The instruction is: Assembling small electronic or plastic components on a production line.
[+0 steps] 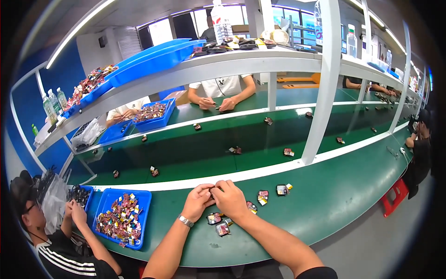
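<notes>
Over the green worktop, my left hand (pixel 197 203) and my right hand (pixel 230 200) meet with bent fingers. They pinch a small dark part (pixel 212 191) that my fingers mostly cover; its exact kind I cannot make out. Just below my right hand lie two small black-cased electronic assemblies, the upper one (pixel 214 218) touching or close to the lower one (pixel 223 228). Another assembly (pixel 252 207) rests beside my right wrist. Farther right are an assembly with a white and yellow piece (pixel 263 197) and a black-rimmed one (pixel 282 189).
Left of my arms stands a blue tray (pixel 147 204) heaped with small circuit parts. A co-worker (pixel 58 251) sits beyond it. Behind a white rail, a green conveyor belt (pixel 200 158) carries scattered assemblies. A white post (pixel 323 88) and a loaded shelf (pixel 260 63) rise ahead; other people work across the belt.
</notes>
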`<state>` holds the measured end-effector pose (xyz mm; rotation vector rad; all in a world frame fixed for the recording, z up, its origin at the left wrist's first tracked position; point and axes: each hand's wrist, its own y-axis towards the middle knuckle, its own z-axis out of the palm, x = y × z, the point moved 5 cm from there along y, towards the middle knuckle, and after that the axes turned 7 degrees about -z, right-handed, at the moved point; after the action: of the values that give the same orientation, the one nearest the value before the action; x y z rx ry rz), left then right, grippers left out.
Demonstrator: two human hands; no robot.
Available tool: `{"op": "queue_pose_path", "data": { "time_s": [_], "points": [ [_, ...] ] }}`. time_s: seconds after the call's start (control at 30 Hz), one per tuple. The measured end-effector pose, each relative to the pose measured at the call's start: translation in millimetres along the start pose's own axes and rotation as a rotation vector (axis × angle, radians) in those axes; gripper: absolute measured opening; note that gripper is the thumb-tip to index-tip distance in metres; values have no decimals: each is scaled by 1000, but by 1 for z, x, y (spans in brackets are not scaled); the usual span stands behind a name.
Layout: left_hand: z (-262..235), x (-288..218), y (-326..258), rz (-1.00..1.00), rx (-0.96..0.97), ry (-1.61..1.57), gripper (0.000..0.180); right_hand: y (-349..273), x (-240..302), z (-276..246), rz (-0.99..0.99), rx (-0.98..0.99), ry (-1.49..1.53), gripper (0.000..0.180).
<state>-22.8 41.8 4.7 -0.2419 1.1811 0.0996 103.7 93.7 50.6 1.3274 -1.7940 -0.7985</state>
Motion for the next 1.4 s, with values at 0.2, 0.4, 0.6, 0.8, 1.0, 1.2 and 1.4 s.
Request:
{"op": "queue_pose_path", "data": {
  "time_s": [0.2,0.4,0.6,0.8,1.0,1.2,1.4],
  "points": [
    [0,2,4,3,-14,9,29,1,0,-1,16,27,19,13],
    [-9,3,6,26,4,-57,32,0,5,5,35,126,112,23],
    [0,-8,2,71,22,-162,40,16,-60,11,100,91,-12,23],
    [-11,-1,4,43,57,-69,37,19,-175,5,515,393,-169,44],
    [-10,-3,9,36,91,-31,30,45,-215,9,582,321,-213,65],
    [-13,1,9,5,121,-59,32,38,-235,18,760,382,-11,62],
    [-14,-6,2,6,48,-78,31,47,-148,-5,335,426,277,64]
  ]
}}
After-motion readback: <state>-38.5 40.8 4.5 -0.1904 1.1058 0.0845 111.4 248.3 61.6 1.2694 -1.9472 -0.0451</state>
